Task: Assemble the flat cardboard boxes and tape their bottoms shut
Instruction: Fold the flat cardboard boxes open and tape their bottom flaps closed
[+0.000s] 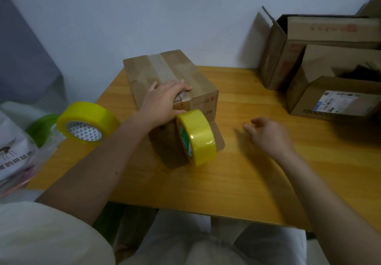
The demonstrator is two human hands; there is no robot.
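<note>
Tape roll [195,137] before box [169,77], on table [247,172].

Open box [327,97] at right of bench: dark digits "18000000" along the near face's lower edge, cut off by blur; a white shipping label above them, print too small to read. Taped box [171,75] at centre: red round stamp and small marks on its side, unreadable. White bag [12,153] at left: partial Chinese characters "的烘焙".

Left hand [162,102] rests flat on the box [175,75] top, fingers extended. Right hand [268,132] hovers right of the box, fingers loosely curled, holding nothing.
</note>
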